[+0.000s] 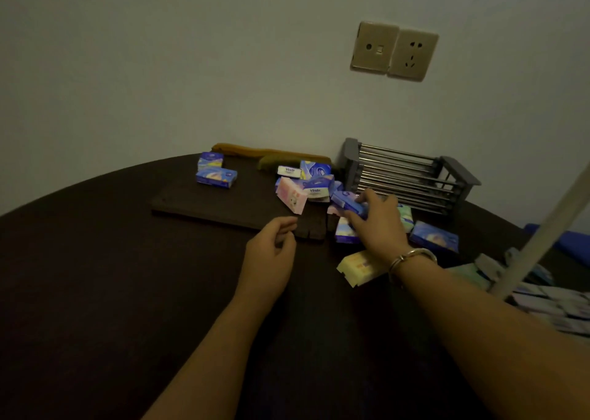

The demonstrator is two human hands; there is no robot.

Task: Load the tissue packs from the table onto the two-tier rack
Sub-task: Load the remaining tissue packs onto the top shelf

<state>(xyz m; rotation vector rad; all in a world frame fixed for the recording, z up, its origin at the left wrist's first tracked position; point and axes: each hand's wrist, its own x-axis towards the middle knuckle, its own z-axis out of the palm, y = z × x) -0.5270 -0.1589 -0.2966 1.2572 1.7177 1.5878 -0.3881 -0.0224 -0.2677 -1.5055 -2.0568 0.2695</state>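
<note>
A grey two-tier rack (412, 176) with metal bars stands at the back right of the dark round table (95, 260), against the wall. My right hand (378, 221) grips a blue tissue pack (346, 200) just in front of the rack's lower left corner. Around it lie several packs: a pink one (291, 197), blue and white ones (316, 180), a yellow one (359, 266) and a blue one (434, 236). Two blue packs (215, 172) are stacked at the back left. My left hand (271, 256) hovers over the table with loosely curled fingers, holding nothing.
A dark board (210, 202) lies under part of the pile. A white pole (542, 228) slants across the right edge, with more flat packs (549, 301) beneath it. Wall sockets (394, 50) sit above the rack. Brown objects (271, 154) lie along the wall.
</note>
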